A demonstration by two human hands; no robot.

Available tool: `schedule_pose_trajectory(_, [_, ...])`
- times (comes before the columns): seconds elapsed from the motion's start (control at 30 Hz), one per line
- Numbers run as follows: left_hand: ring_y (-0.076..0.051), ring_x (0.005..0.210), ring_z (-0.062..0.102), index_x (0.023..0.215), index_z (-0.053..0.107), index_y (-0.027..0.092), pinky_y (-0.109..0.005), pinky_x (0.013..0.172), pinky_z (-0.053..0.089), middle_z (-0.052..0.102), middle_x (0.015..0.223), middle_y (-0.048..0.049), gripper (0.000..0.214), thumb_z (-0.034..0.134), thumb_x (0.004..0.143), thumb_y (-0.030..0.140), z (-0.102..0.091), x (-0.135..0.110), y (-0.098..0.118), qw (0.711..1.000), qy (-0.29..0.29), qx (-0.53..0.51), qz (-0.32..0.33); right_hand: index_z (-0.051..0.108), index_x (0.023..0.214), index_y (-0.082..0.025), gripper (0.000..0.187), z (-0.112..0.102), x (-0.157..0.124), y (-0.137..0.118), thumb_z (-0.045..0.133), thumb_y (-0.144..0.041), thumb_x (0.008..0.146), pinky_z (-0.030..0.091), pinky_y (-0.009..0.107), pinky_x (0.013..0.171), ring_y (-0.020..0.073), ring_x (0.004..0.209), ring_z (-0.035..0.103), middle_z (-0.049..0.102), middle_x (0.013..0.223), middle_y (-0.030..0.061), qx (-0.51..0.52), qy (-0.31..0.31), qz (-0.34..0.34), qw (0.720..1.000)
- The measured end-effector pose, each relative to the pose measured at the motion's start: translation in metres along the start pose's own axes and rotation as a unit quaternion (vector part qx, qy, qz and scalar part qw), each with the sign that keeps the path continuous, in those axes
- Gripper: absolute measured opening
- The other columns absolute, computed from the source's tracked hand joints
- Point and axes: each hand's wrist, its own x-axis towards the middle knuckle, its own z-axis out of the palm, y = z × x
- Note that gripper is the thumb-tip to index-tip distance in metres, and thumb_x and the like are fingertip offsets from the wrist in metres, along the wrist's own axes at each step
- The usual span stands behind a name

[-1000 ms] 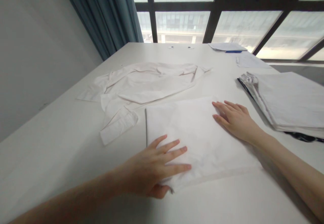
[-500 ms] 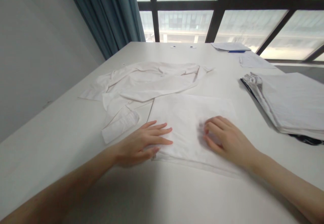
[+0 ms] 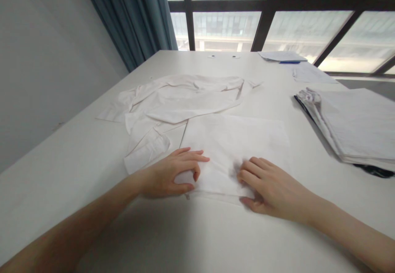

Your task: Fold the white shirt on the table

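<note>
A folded white cloth lies flat on the white table in front of me. My left hand rests on its near left corner, fingers curled and thumb under the edge, pinching the cloth. My right hand lies on the near edge of the same cloth, fingers bent and thumb at the hem, gripping it. Behind the cloth a white shirt is spread out unfolded, one cuff close to my left hand.
A stack of folded pale garments sits at the right over something dark. Papers and a blue pen lie near the window. A blue curtain hangs at the back left.
The cloth has been turned and slid so its long edge faces me. Both hands moved from lying flat on it to its near edge, and their fingers have curled onto the hem.
</note>
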Motion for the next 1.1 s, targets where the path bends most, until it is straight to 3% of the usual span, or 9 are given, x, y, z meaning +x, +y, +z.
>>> schedule_pose_trajectory(0.1, [-0.028,0.142,0.035,0.088,0.055,0.022,-0.048,0.118,0.02,0.05,0.145,-0.0072,0.032,0.07,0.08,0.049,0.003,0.002,0.003,1.0,0.022,0.017,-0.003,0.056,0.091,-0.018,0.009,0.002,-0.001,-0.002,0.056,-0.019,0.083,0.045,0.039,0.079,0.0238,0.088,0.05,0.058,0.095,0.0079,-0.018,0.007,-0.007,1.0])
schedule_pose_trajectory(0.17, [-0.029,0.14,0.039,0.086,0.054,0.022,-0.048,0.116,0.024,0.054,0.142,-0.0084,0.034,0.07,0.08,0.051,0.006,0.003,0.005,0.999,0.042,0.032,-0.001,0.056,0.091,-0.018,0.007,0.002,-0.002,-0.003,0.054,-0.019,0.084,0.045,0.039,0.077,0.0236,0.087,0.051,0.059,0.094,0.008,-0.025,0.008,-0.011,1.0])
schedule_pose_trajectory(0.3, [-0.028,0.134,0.047,0.083,0.055,0.02,-0.047,0.114,0.03,0.061,0.134,-0.0093,0.026,0.066,0.084,0.044,0.012,0.004,0.009,0.993,0.086,0.078,0.03,0.057,0.093,-0.018,0.014,0.001,-0.001,-0.004,0.057,-0.031,0.088,0.046,0.04,0.076,0.0245,0.087,0.053,0.06,0.096,0.0089,-0.037,0.013,-0.014,0.999])
schedule_pose_trajectory(0.43, [-0.028,0.13,0.051,0.086,0.057,0.019,-0.047,0.114,0.033,0.064,0.129,-0.009,0.005,0.057,0.085,0.024,0.016,0.002,0.013,0.983,0.12,0.125,0.064,0.058,0.094,-0.017,0.011,0.003,0.0,-0.004,0.057,-0.023,0.085,0.047,0.04,0.077,0.025,0.087,0.053,0.06,0.094,0.0092,-0.047,0.018,-0.006,0.999])
schedule_pose_trajectory(0.47, [-0.027,0.13,0.052,0.09,0.058,0.019,-0.047,0.114,0.033,0.065,0.128,-0.0083,0.009,0.054,0.082,0.017,0.017,0.001,0.013,0.983,0.12,0.125,0.067,0.058,0.094,-0.017,0.011,0.004,0.0,-0.004,0.056,-0.021,0.085,0.047,0.041,0.077,0.0251,0.087,0.052,0.06,0.093,0.0093,-0.046,0.02,-0.005,0.999])
schedule_pose_trajectory(0.63, [-0.02,0.126,0.056,0.108,0.059,0.02,-0.043,0.114,0.036,0.07,0.119,-0.0044,0.047,0.042,0.068,0.001,0.014,-0.001,0.007,0.989,0.147,-0.017,-0.008,0.057,0.093,-0.017,0.011,0.003,-0.001,0.0,0.053,-0.017,0.083,0.047,0.039,0.077,0.0232,0.084,0.051,0.058,0.089,0.008,0.0,0.025,0.004,1.0])
schedule_pose_trajectory(0.73, [-0.021,0.124,0.058,0.107,0.062,0.02,-0.045,0.11,0.042,0.072,0.115,-0.0051,0.044,0.041,0.072,0.003,0.007,0.0,0.002,0.975,0.149,-0.153,-0.061,0.056,0.094,-0.018,0.011,-0.001,-0.001,0.002,0.054,-0.015,0.084,0.048,0.036,0.077,0.0212,0.084,0.053,0.059,0.089,0.0068,0.044,0.023,0.006,0.999])
schedule_pose_trajectory(0.87, [-0.027,0.121,0.06,0.1,0.064,0.017,-0.046,0.102,0.049,0.074,0.107,-0.0089,0.027,0.049,0.078,0.012,-0.002,0.002,-0.004,0.951,0.134,-0.272,-0.058,0.056,0.096,-0.02,0.013,-0.003,0.0,0.004,0.061,-0.027,0.086,0.049,0.036,0.077,0.0218,0.086,0.056,0.06,0.092,0.0065,0.057,0.021,0.004,0.998])
schedule_pose_trajectory(1.1, [-0.028,0.114,0.064,0.099,0.064,0.018,-0.047,0.1,0.049,0.075,0.103,-0.008,0.031,0.045,0.075,0.013,-0.007,0.0,-0.007,0.943,0.134,-0.3,-0.05,0.057,0.097,-0.019,0.024,-0.009,0.0,0.007,0.051,-0.006,0.077,0.05,0.035,0.08,0.0215,0.088,0.057,0.06,0.092,0.0072,0.106,0.001,0.021,0.994])
